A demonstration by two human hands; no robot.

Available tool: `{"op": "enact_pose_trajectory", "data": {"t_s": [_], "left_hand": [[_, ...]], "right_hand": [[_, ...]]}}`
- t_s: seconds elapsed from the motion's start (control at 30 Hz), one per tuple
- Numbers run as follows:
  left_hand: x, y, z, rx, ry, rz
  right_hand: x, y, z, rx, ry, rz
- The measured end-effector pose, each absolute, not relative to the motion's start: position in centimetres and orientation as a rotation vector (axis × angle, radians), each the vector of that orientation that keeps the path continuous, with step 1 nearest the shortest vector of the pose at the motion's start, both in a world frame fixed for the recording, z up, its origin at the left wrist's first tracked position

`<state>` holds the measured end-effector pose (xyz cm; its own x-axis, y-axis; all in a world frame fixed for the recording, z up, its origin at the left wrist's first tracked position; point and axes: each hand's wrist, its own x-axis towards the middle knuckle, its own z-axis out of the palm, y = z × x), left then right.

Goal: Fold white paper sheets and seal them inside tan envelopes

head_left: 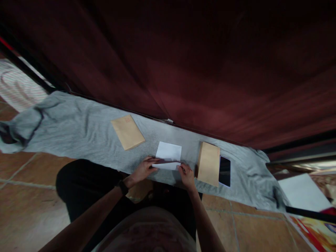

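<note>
A sheet of white paper (pixel 168 151) lies on the grey cloth in front of me, its near edge folded up into a narrow flap. My left hand (pixel 145 169) pinches the left end of that fold, with a dark band on the wrist. At the right end, my right hand (pixel 187 175) grips the fold between thumb and fingers. To the left of the paper lies a brown envelope (pixel 127 132) with faint red print. A stack of brown envelopes (pixel 209 164) sits just right of my right hand.
A dark phone (pixel 225 171) lies right of the envelope stack. Grey cloth (pixel 86 129) covers the narrow surface, backed by a dark red panel (pixel 168 77). White sheets (pixel 304 192) and a colourful printed item (pixel 319 231) are at the far right. Tiled floor (pixel 34 196) surrounds my legs.
</note>
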<state>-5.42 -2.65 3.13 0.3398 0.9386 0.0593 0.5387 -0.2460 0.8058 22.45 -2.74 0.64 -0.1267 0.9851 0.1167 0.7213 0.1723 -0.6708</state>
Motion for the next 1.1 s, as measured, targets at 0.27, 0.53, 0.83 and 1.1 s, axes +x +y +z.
{"op": "enact_pose_trajectory", "data": {"t_s": [0.27,0.53,0.83,1.1], "left_hand": [[-4.7,-3.2,2.2,2.001,1.396,0.746],[-3.7,-3.6,2.5,1.811,1.689,0.689],[-2.2,-1.8,4.4,1.718,1.954,0.475],[-1.5,-1.1,5.3,1.716,2.070,0.285]], "right_hand": [[23.8,-3.9,1.0,-1.289,-2.098,0.670],[22.4,-2.8,0.5,-1.561,-1.966,0.548],[20.5,-1.1,2.4,-1.979,-1.967,0.512],[19.9,0.1,3.1,-2.125,-1.993,0.467]]}}
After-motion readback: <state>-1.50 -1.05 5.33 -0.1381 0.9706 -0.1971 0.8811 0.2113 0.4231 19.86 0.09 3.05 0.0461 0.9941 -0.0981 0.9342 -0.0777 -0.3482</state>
